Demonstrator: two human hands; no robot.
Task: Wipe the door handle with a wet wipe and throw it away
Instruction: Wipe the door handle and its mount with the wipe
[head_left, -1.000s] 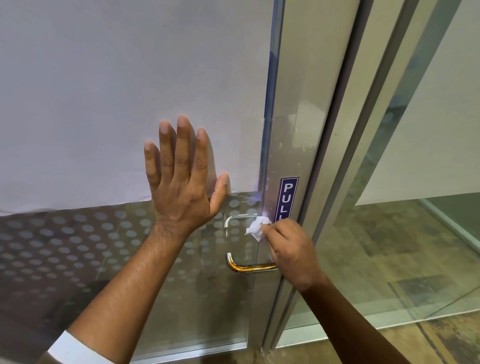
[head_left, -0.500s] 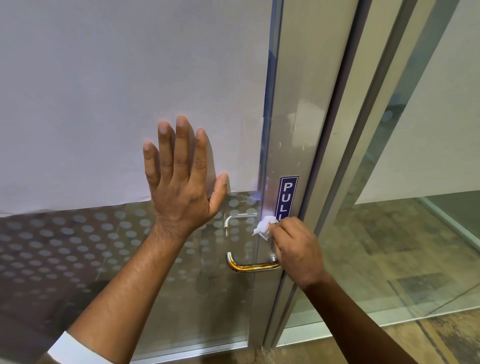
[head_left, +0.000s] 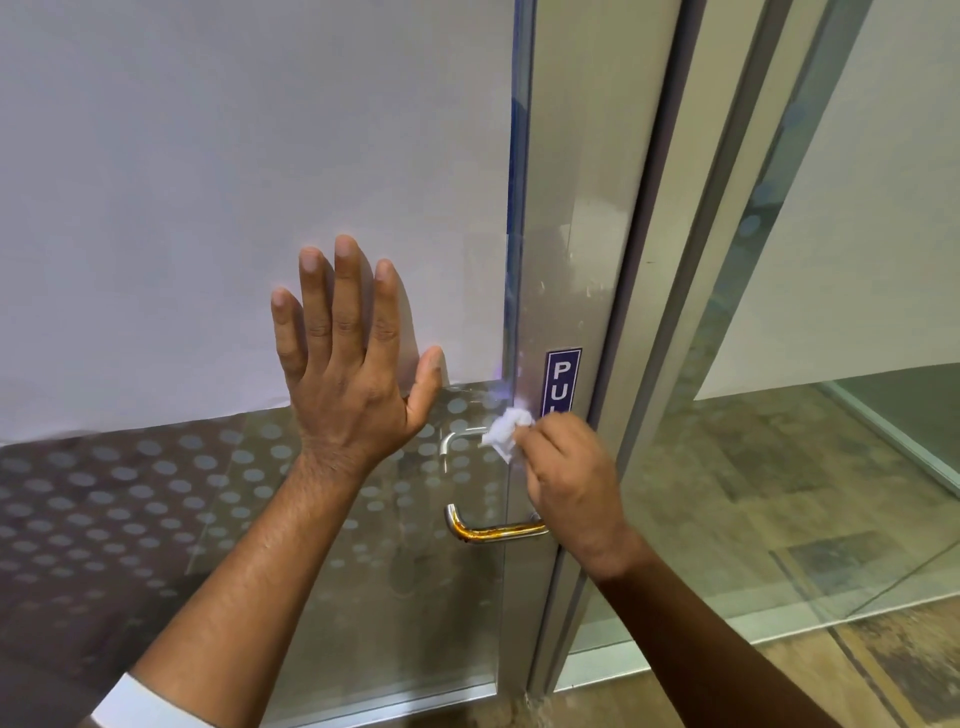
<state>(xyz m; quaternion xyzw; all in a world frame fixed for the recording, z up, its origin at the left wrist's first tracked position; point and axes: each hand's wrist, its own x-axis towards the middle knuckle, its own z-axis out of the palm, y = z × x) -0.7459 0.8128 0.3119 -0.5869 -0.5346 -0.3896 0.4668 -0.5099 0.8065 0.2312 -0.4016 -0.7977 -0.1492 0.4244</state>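
Left hand flat, fingers spread, on glass door; right hand pinching wet wipe at door handle. Risk: crumpled wipe skipping the lower bar.

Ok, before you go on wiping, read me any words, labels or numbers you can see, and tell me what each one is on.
"PU": white letters running downward on a blue sticker on the metal door frame, above the door handle. The right hand holding the wet wipe covers the sticker's lower part, so the remaining letters cannot be read.
No other text, brand or number is visible.
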